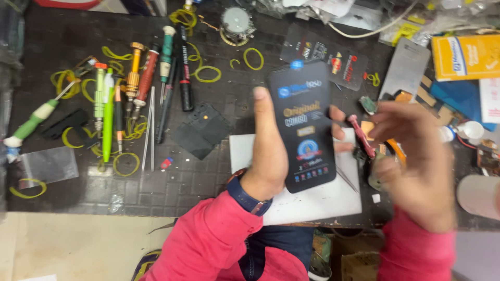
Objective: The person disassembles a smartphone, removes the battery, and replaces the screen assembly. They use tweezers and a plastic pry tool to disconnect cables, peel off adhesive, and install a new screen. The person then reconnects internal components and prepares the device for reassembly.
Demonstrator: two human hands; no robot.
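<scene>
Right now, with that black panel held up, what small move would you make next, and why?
Probably bring the blurred right hand onto the black rectangular phone-shaped panel. Only the left hand grips it above the white sheet, and its blue tab sits untouched.

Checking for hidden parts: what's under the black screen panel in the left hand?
Below the black screen panel, held up by the left hand, lies a white sheet on the dark bench mat. The sheet's middle is covered by the panel, so anything lying there cannot be seen.
</scene>
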